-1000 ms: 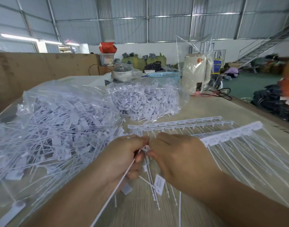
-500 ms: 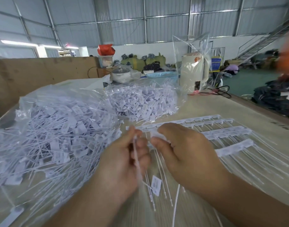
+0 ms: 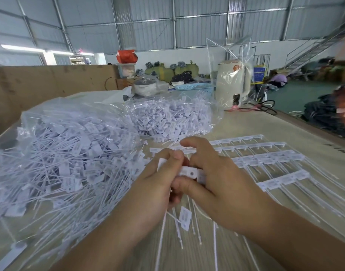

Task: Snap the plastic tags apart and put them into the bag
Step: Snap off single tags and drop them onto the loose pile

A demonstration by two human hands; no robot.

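Left hand (image 3: 159, 184): fingers curled, pinching the white tag strip (image 3: 188, 172).
Right hand (image 3: 216, 178): thumb and fingers pinch the same strip from the other side.
Strip: between both hands, above the table (image 3: 255, 126).
Bag (image 3: 66, 153): left of the hands, full of loose tags.
Uncut rows (image 3: 269, 159): flat on the table, right.

Warehouse interior, corrugated metal walls (image 3: 148, 20), steel framing.
Wooden table (image 3: 255, 126) at 6; cardboard sheet (image 3: 50, 83) at 9; strip light (image 3: 24, 48) at 10; stairs (image 3: 312, 47) at 2; green floor (image 3: 297, 94) at 3.
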